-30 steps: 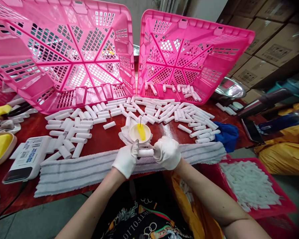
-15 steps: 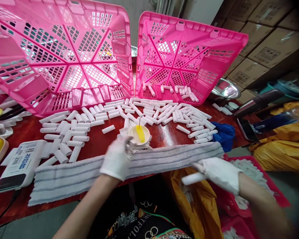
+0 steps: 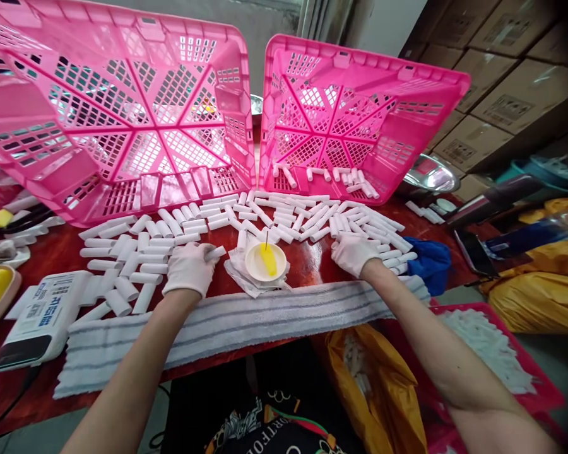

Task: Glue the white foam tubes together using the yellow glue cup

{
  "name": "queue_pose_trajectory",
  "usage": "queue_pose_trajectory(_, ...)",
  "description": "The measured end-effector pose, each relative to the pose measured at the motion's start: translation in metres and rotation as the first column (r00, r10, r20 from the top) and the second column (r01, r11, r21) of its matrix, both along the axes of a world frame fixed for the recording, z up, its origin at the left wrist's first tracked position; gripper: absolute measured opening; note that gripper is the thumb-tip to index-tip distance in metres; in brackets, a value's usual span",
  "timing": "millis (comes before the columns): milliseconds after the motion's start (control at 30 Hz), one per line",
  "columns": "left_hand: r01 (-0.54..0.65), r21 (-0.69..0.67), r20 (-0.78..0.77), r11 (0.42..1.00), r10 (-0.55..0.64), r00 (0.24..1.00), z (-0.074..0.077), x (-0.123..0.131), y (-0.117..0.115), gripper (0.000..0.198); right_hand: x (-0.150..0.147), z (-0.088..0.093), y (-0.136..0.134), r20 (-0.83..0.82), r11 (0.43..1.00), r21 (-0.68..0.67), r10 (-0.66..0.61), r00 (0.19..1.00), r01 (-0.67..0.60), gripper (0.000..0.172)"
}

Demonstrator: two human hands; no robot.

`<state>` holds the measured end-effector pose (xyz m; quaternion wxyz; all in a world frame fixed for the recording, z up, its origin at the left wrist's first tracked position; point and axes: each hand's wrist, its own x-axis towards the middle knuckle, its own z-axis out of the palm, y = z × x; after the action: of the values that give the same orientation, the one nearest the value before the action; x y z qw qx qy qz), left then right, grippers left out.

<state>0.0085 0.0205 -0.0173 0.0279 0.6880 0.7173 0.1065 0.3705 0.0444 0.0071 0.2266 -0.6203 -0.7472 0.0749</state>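
Note:
My left hand (image 3: 188, 268), in a white glove, is closed on a short white tube (image 3: 215, 253) beside the left part of the spread tubes. Also gloved, my right hand (image 3: 354, 254) reaches into the right part of the white tubes (image 3: 318, 214). Its fingers are curled down at the tubes' near edge, and what they grip is hidden. Between my hands sits a small white bowl (image 3: 250, 257) on crumpled white film, with a yellow piece and a thin upright pin in it. A striped towel (image 3: 265, 315) lies along the table's front edge.
Two pink baskets (image 3: 158, 127) stand on their sides at the back; several tubes lie in the right one. A white boxy device (image 3: 52, 309) is at left. A yellow bag (image 3: 383, 391) holding tubes hangs below the table edge, and a pink crate (image 3: 544, 384) stands at right.
My left hand has moved left from the bowl and now holds a tube. My right hand has moved up and left to the tubes; the tube it held over the yellow bag is gone from it.

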Motion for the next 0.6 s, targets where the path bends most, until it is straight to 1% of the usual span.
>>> queue_pose_trajectory(33, 0.014, 0.008, 0.079, 1.0, -0.014, 0.997, -0.001, 0.003, -0.006, 0.036, -0.006, 0.0, -0.004, -0.039, 0.999, -0.03, 0.013, 0.999, -0.014, 0.023)
queue_pose_trajectory(67, 0.031, 0.005, 0.183, 1.0, -0.031, 0.983, -0.001, 0.006, -0.012, 0.035, -0.013, -0.001, -0.009, -0.124, 0.996, -0.084, 0.03, 0.992, -0.041, 0.022)
queue_pose_trajectory(100, 0.05, -0.006, 0.305, 0.999, -0.046, 0.951, -0.002, 0.011, -0.018, 0.034, -0.022, -0.002, -0.014, -0.26, 0.983, -0.158, 0.045, 0.965, -0.089, 0.022)
queue_pose_trajectory(133, 0.068, -0.021, 0.432, 0.997, -0.053, 0.9, -0.003, 0.015, -0.022, 0.034, -0.033, -0.004, -0.019, -0.429, 0.959, -0.236, 0.043, 0.902, -0.158, 0.023)
queue_pose_trajectory(167, 0.085, -0.037, 0.549, 0.996, -0.05, 0.835, -0.005, 0.02, -0.026, 0.035, -0.045, -0.007, -0.022, -0.6, 0.923, -0.3, 0.014, 0.8, -0.241, 0.027)
queue_pose_trajectory(200, 0.099, -0.055, 0.647, 0.994, -0.04, 0.761, -0.006, 0.025, -0.029, 0.036, -0.057, -0.011, -0.023, -0.737, 0.885, -0.338, -0.037, 0.675, -0.319, 0.033)
queue_pose_trajectory(233, 0.114, -0.069, 0.723, 0.991, -0.029, 0.69, -0.007, 0.029, -0.031, 0.038, -0.068, -0.016, -0.023, -0.815, 0.857, -0.356, -0.091, 0.572, -0.371, 0.041)
queue_pose_trajectory(267, 0.128, -0.077, 0.777, 0.989, -0.021, 0.629, -0.008, 0.033, -0.032, 0.04, -0.079, -0.023, -0.021, -0.84, 0.851, -0.364, -0.124, 0.528, -0.38, 0.046)
queue_pose_trajectory(300, 0.139, -0.08, 0.814, 0.987, -0.016, 0.581, -0.01, 0.035, -0.032, 0.041, -0.087, -0.029, -0.018, -0.838, 0.865, -0.355, -0.126, 0.531, -0.354, 0.047)
queue_pose_trajectory(333, 0.148, -0.084, 0.84, 0.985, -0.01, 0.543, -0.01, 0.037, -0.032, 0.042, -0.092, -0.036, -0.015, -0.82, 0.892, -0.323, -0.096, 0.564, -0.317, 0.045)
queue_pose_trajectory(400, 0.151, -0.094, 0.867, 0.984, 0.007, 0.498, -0.012, 0.037, -0.033, 0.047, -0.096, -0.05, -0.008, -0.743, 0.944, -0.199, 0.031, 0.669, -0.264, 0.036)
queue_pose_trajectory(433, 0.15, -0.101, 0.872, 0.984, 0.015, 0.49, -0.012, 0.036, -0.034, 0.051, -0.094, -0.056, -0.006, -0.689, 0.958, -0.122, 0.107, 0.717, -0.261, 0.031)
queue_pose_trajectory(500, 0.149, -0.115, 0.869, 0.982, 0.027, 0.493, -0.013, 0.033, -0.035, 0.056, -0.089, -0.065, -0.004, -0.595, 0.958, -0.008, 0.227, 0.771, -0.288, 0.025)
queue_pose_trajectory(533, 0.152, -0.123, 0.862, 0.981, 0.029, 0.506, -0.013, 0.032, -0.035, 0.057, -0.087, -0.068, -0.004, -0.571, 0.955, 0.015, 0.252, 0.782, -0.297, 0.025)
queue_pose_trajectory(600, 0.156, -0.136, 0.831, 0.978, 0.027, 0.555, -0.012, 0.03, -0.035, 0.057, -0.084, -0.07, -0.005, -0.572, 0.951, -0.008, 0.249, 0.782, -0.309, 0.03)
